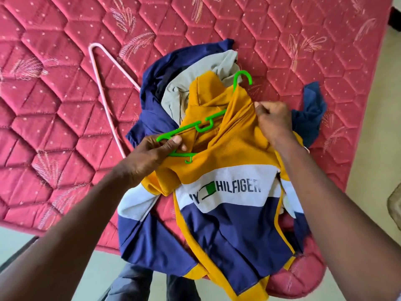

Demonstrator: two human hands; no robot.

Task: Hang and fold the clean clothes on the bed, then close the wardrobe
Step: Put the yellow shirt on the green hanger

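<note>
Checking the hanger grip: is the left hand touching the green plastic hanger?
Touching. Head view shows the left hand pinching the green plastic hanger.

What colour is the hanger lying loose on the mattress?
Pale pink; the hanger shows best in the head view.

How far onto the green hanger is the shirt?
Partly: the hanger has its hook out the top, one arm under the shirt, the other bare in the left hand.

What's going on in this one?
A person is fitting a yellow, white and navy shirt onto a green hanger over the bed. The left hand grips one end of the hanger; the right hand pinches the shirt's yellow fabric near the neck. Other clothes and a pink hanger lie behind.
</note>
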